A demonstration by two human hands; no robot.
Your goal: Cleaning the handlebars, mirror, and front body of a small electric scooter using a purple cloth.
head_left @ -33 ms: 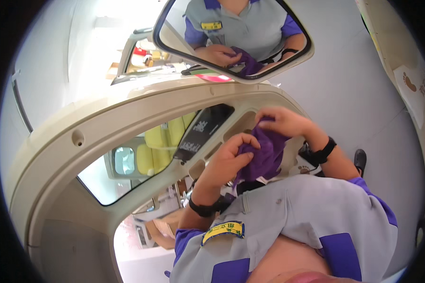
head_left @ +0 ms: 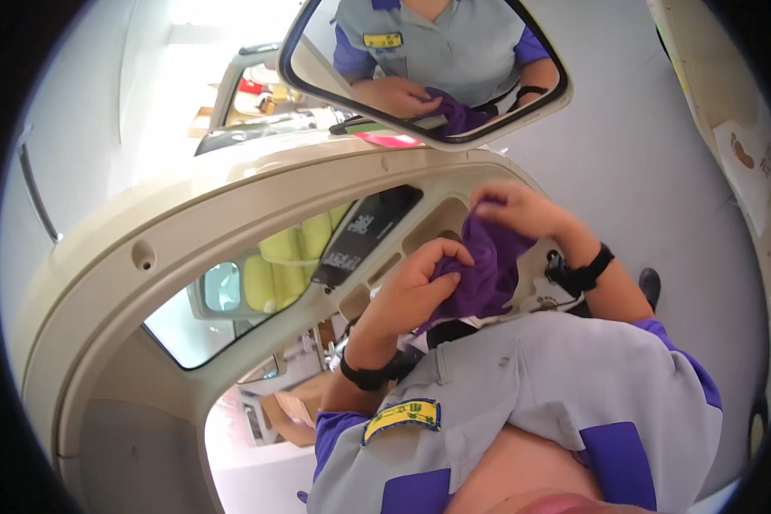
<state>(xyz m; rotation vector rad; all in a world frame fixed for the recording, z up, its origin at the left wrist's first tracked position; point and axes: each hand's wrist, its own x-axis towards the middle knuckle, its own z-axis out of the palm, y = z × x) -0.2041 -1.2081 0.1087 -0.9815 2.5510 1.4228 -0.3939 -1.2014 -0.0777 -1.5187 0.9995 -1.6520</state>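
Note:
A crumpled purple cloth [head_left: 487,270] hangs between my two hands, just in front of my torso. My left hand [head_left: 415,287] is closed on the cloth's left side, thumb and fingers pinching an edge. At the cloth's upper right, my right hand [head_left: 522,210] grips it with bent fingers. Both hands are above the cream vehicle's dashboard [head_left: 424,227]. Black bands are around both wrists. A mirror [head_left: 428,73] ahead reflects my torso, hands and the cloth.
The curved cream frame [head_left: 206,197] surrounds a windshield on the left, with greenish-yellow seats [head_left: 278,265] visible through the glass. A black card with white marks [head_left: 368,231] lies by the glass. Grey floor [head_left: 612,111] extends right, beside a cream panel [head_left: 728,103]. Cardboard [head_left: 291,415] is at the lower left.
My right hand has shifted slightly to the right and up, and the cloth is a little more spread between the hands. My left hand keeps its pinch nearly in place.

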